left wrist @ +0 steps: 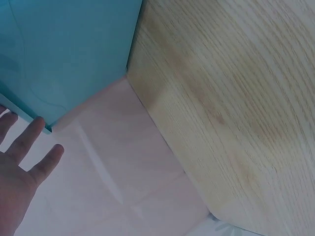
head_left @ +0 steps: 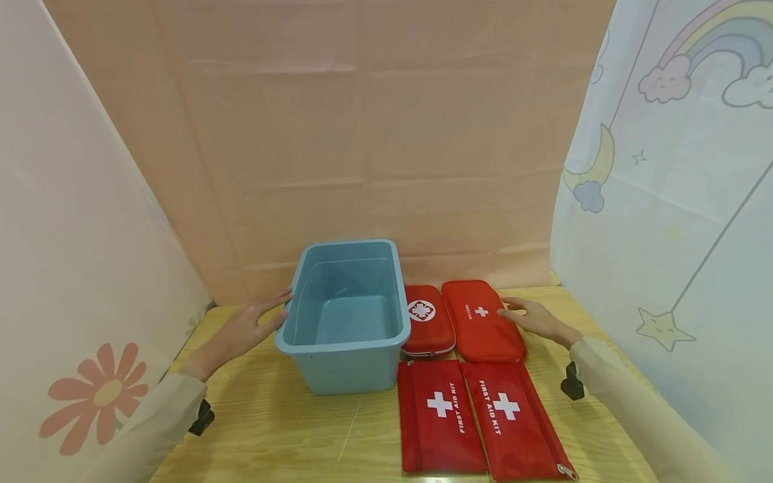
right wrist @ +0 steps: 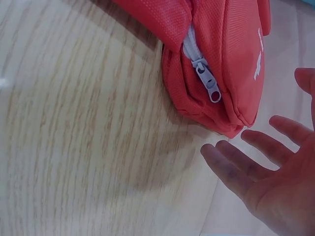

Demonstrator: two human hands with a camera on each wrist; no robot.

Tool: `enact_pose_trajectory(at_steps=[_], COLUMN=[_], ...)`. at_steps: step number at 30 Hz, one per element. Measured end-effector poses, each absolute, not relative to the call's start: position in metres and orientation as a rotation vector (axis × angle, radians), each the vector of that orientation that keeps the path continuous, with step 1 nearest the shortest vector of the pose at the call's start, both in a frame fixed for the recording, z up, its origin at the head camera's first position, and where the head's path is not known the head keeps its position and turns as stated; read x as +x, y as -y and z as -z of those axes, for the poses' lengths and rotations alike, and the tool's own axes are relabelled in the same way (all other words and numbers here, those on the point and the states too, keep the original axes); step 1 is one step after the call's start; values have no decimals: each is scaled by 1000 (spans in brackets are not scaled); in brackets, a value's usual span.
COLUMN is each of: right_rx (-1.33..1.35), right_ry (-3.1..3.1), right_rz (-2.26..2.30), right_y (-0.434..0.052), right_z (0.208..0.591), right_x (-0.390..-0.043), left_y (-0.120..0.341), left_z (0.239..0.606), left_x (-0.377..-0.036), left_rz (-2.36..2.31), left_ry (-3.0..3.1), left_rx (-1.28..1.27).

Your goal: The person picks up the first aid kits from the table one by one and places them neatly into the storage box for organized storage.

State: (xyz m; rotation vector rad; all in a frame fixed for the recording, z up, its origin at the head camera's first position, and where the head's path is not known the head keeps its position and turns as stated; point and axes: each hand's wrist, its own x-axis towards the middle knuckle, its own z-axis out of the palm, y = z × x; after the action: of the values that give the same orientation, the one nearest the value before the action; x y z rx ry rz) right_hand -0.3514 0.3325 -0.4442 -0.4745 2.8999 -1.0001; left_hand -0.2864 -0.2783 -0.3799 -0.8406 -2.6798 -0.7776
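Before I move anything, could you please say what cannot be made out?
Head view: left side of the red case with a round white emblem, hidden by the light-blue rectangular plastic bin.
Left wrist view: part of the left hand, cut by the left edge.
Right wrist view: inside of the red zipped fabric pouch, hidden by its cover.

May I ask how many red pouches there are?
4: back-left pouch beside the bin, back-right pouch by the right hand, front-left pouch and front-right pouch side by side.

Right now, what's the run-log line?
left hand: open, at left side of blue bin | right hand: open, beside FIRST AID pouch | two FIRST AID KIT pouches: on wooden table
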Motion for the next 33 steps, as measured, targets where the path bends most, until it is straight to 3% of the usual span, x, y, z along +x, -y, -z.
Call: enact_pose_trajectory(at_steps=[33], right_rx=[-285], right_ry=[-2638], right_rz=[1258], right_y=[-333], right_z=[448], right_x=[-356], left_y=[278], left_z=[379], left_x=[-288], left_rz=[800], left_ry=[2672], left_rx=[-834])
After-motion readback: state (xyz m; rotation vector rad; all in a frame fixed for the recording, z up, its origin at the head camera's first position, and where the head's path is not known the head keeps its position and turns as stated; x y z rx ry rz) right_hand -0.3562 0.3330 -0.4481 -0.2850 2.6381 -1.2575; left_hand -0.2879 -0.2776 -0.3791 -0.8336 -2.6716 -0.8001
